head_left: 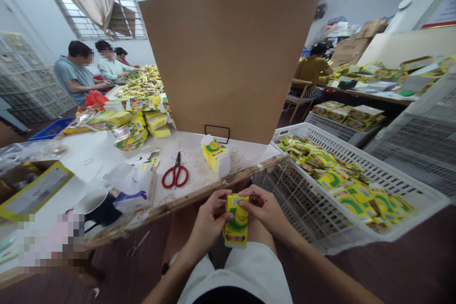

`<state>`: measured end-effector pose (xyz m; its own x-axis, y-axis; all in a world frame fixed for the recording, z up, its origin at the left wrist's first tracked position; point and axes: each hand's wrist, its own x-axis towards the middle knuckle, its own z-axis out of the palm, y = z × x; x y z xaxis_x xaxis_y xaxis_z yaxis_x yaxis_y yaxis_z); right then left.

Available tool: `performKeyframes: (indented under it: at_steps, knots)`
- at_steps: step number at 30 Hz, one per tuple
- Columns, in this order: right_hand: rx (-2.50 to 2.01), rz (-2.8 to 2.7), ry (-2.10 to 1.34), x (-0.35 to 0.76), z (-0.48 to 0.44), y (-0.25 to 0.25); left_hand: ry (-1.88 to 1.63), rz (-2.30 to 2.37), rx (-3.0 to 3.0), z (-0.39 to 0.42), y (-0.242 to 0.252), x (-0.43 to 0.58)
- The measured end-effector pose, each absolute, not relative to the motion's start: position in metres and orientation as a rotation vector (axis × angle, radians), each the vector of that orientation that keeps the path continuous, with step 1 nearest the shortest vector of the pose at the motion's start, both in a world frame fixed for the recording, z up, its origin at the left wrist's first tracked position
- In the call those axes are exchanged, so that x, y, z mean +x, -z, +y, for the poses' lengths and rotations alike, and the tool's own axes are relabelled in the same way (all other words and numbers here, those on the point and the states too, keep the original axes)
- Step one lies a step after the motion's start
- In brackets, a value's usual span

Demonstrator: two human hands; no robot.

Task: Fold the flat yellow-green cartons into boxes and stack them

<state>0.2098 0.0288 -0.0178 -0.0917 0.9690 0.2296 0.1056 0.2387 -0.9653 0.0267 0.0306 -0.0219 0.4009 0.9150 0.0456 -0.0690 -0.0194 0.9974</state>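
Above my lap, a small yellow-and-green printed box (pixel 236 228) is held upright between both hands. My left hand (pixel 214 216) pinches its left side, thumb across the front. At its upper right edge, the fingers of my right hand (pixel 262 206) grip near the top end. What is inside the box cannot be seen. On the table just beyond my hands lies a stack of flat yellow cartons (pixel 216 156). Red-handled scissors (pixel 175 175) rest to the left of that stack.
A white plastic basket (pixel 359 149) full of yellow packs stands at my right. A large cardboard sheet (pixel 228 57) rises behind the table's wooden edge (pixel 199 194). A dark mug (pixel 98 206) and a tissue pack (pixel 131 199) sit left. People (pixel 76 73) work further back.
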Motion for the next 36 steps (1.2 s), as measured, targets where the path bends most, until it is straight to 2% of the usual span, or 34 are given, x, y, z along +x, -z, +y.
performKeyframes:
  at_steps: [4,5,7,10,14,22,29,36]
  knots:
    - [-1.326,-1.314,-0.044,0.251,0.045,-0.011,-1.162,1.038,1.824,0.073,0.019,0.035]
    - [-1.377,-1.242,0.133,0.262,0.049,-0.018,-1.216,1.111,1.946,0.089,0.019,0.036]
    - [-1.431,-1.206,0.266,0.279,0.055,-0.026,-1.227,1.292,2.135,0.121,0.019,0.037]
    - [-1.436,-1.362,0.068,0.283,0.059,-0.017,-1.149,1.333,2.190,0.154,0.024,0.038]
    - [-1.444,-1.389,-0.316,0.258,0.079,0.017,-1.040,1.277,2.242,0.156,0.031,0.037]
    - [-1.386,-1.299,-0.554,0.198,0.170,0.042,-0.978,1.215,2.237,0.140,0.027,0.027]
    - [-1.276,-1.114,-0.681,0.190,0.173,0.040,-1.078,1.130,2.134,0.137,0.029,0.024]
    - [-1.094,-0.908,-0.901,0.191,0.148,0.043,-1.363,1.159,1.883,0.127,0.029,0.027]
